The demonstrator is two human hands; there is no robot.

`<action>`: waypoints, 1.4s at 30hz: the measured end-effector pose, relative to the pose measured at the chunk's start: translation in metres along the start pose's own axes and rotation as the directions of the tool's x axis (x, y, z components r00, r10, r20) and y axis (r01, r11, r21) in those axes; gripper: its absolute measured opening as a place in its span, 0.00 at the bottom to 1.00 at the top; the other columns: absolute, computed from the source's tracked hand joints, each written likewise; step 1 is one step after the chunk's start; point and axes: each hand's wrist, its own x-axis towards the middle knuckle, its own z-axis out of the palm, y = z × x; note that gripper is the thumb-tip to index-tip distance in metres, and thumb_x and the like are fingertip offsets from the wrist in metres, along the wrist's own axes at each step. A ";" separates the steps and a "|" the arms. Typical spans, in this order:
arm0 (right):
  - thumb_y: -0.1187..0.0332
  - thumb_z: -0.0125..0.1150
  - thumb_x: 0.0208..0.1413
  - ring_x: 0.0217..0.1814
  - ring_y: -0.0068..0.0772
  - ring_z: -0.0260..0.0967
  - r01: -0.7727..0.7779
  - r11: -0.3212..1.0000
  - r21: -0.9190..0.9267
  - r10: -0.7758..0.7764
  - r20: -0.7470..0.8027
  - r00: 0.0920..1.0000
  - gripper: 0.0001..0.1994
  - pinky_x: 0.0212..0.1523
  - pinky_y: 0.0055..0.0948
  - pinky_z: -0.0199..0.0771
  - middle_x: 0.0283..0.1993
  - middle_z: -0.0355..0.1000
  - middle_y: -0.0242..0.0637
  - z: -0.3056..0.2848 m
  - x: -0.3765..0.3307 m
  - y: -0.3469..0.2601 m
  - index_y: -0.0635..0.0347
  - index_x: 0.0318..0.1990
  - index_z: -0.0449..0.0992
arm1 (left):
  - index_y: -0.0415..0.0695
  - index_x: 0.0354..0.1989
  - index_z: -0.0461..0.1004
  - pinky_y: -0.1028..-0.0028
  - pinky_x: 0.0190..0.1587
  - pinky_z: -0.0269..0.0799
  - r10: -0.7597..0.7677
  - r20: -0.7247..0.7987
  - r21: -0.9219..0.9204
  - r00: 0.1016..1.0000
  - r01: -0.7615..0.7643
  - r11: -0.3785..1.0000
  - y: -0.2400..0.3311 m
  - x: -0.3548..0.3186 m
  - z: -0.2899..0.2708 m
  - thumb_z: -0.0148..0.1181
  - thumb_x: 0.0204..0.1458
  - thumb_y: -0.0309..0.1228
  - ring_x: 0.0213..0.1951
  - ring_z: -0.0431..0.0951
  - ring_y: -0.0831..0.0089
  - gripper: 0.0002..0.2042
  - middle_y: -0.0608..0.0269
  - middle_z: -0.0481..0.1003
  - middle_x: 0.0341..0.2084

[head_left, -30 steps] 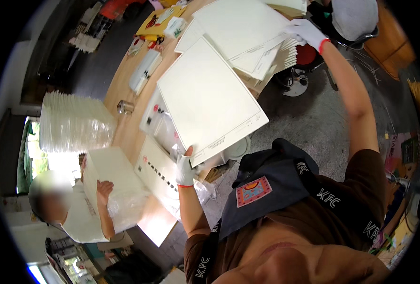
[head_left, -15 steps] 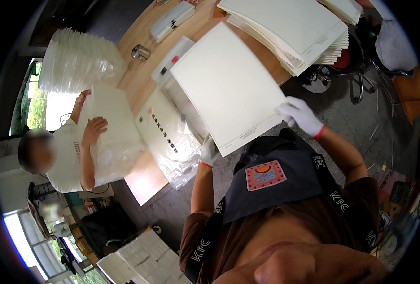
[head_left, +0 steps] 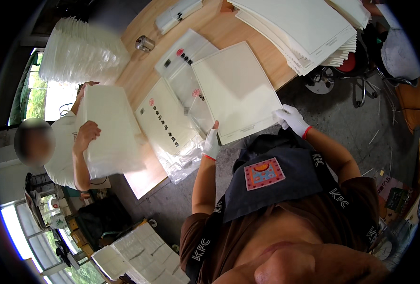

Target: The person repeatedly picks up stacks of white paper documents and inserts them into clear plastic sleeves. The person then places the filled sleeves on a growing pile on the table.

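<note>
A large white sheet (head_left: 240,90) with a thin border and fine print is tilted in front of me over the table's near edge. My right hand (head_left: 293,118), in a white glove with a red cuff, pinches its lower right corner. My left hand (head_left: 211,143), gloved with the thumb tip bare, is closed at the sheet's lower left edge; its fingers are partly hidden. Just left of it lie printed clear plastic bags (head_left: 179,52), partly under the sheet. Beside them is a printed white packet (head_left: 165,116) in clear plastic.
A thick stack of white sheets (head_left: 304,28) stands at the far right of the wooden table (head_left: 125,189). A metal can (head_left: 144,43) and a bundled plastic pack (head_left: 178,16) lie farther back. At left, a co-worker (head_left: 61,146) handles a white stack (head_left: 108,128) near piled plastic bags (head_left: 84,52).
The white sheet has come down and right, uncovering more of the plastic bags. My left thumb now shows at its edge. The co-worker's hands and stack have shifted slightly.
</note>
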 end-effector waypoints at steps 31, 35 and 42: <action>0.46 0.54 0.51 0.37 0.51 0.72 0.454 0.578 -0.678 -0.610 0.010 0.792 0.24 0.39 0.42 0.69 0.32 0.74 0.50 0.051 0.081 -0.076 0.63 0.36 0.75 | 0.39 0.65 0.47 0.65 0.34 0.72 0.268 0.358 0.901 0.894 -0.407 0.154 0.077 -0.044 0.153 0.58 0.48 0.43 0.34 0.76 0.57 0.39 0.41 0.54 0.61; 0.50 0.58 0.51 0.36 0.46 0.73 0.547 0.490 -0.679 -0.575 0.220 0.788 0.21 0.36 0.38 0.70 0.33 0.74 0.47 0.014 -0.018 -0.158 0.61 0.38 0.75 | 0.40 0.62 0.59 0.85 0.18 0.60 0.379 0.224 0.035 0.898 -0.396 0.917 0.149 -0.039 0.090 0.46 0.59 0.38 0.18 0.66 0.84 0.24 0.56 0.71 0.53; 0.56 0.56 0.53 0.34 0.42 0.73 0.647 -0.233 -0.726 -0.552 0.646 0.526 0.14 0.32 0.34 0.74 0.37 0.70 0.43 0.000 -0.080 -0.176 0.58 0.35 0.72 | 0.40 0.62 0.61 0.71 0.50 0.71 0.473 0.227 -0.155 0.852 -0.448 0.881 0.242 -0.065 0.099 0.38 0.59 0.33 0.48 0.74 0.67 0.22 0.53 0.69 0.54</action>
